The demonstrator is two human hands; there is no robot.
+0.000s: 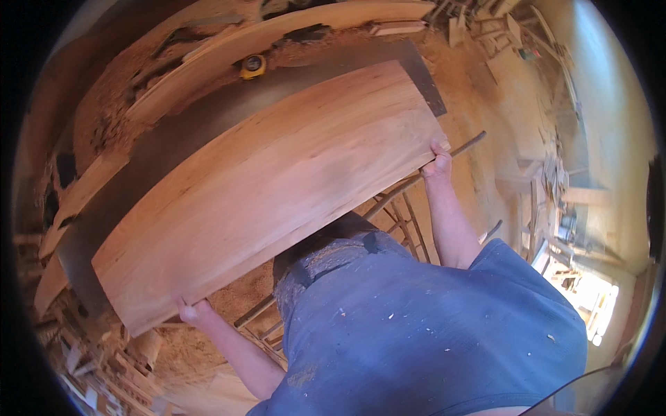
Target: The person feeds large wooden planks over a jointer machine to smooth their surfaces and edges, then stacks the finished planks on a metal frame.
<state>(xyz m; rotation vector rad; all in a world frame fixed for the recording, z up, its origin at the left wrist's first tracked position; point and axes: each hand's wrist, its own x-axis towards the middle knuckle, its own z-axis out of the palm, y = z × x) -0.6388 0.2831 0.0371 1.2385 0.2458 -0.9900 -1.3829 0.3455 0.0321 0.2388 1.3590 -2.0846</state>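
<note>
A wide, long wooden board (pixel 277 187) spans the middle of the view, tilted up toward the right. My left hand (pixel 194 312) grips its near edge close to the left end, thumb on top and fingers hidden underneath. Near the right end, my right hand (pixel 438 163) holds the same edge in the same way, thumb on the upper face. Under and beyond the board lies a dark flat worktop (pixel 201 114), partly covered by it. On the worktop's far side sits a yellow tape measure (pixel 253 66).
A long pale wooden plank (pixel 305 22) runs beyond the worktop amid sawdust. Wood scraps (pixel 125 374) pile up at lower left, and more offcuts (pixel 489 35) lie at upper right. Thin rods (pixel 409 222) stand below the board by my waist. Daylight enters an opening (pixel 590 298) at right.
</note>
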